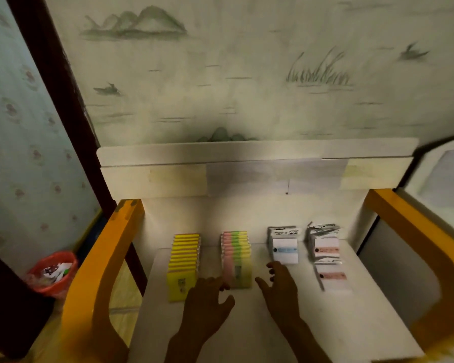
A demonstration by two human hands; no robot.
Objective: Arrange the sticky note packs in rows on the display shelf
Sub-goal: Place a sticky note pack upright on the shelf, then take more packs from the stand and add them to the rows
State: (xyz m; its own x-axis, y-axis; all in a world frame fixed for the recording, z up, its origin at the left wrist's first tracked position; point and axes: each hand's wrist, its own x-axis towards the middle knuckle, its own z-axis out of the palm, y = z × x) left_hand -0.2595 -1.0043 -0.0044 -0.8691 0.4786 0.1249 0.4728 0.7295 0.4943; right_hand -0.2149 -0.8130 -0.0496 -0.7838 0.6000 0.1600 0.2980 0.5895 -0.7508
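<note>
While both hands hovered loose-fingered, left hand (207, 297) and right hand (281, 284) holding nothing, four rows of sticky note packs (184, 260) ran lengthwise toward twelve o'clock on the white shelf (273, 323).

Both forearms reach in from 6 o'clock, palms down. The left hand (207, 297) has its fingers spread and loosely bent toward 12 o'clock, thumb out toward 3. The right hand (281, 286) is likewise spread, its thumb pointing toward 9, gripping nothing.
</note>
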